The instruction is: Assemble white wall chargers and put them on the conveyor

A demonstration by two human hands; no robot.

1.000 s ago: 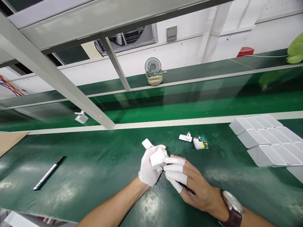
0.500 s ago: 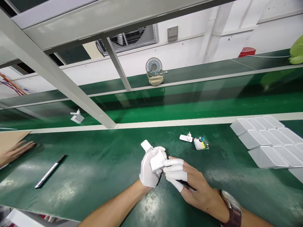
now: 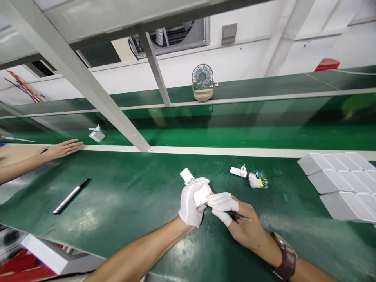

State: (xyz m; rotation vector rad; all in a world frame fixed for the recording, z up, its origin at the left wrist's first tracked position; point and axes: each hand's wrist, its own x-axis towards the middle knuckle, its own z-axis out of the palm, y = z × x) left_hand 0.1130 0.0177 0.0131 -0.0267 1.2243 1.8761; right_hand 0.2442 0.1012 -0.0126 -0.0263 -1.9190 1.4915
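The white-gloved left hand (image 3: 188, 204) curls its grip snugly around a boxy white plastic casing (image 3: 201, 196) over the green surface (image 3: 132, 188); the right hand (image 3: 246, 232) pinches a slim dark tool (image 3: 238, 215). Hard pushing could make the casing slip. Its broad face points up; its long axis is unclear.

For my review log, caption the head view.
Over a green bench, left hand cradles white casing, right hand holds slim dark tool.
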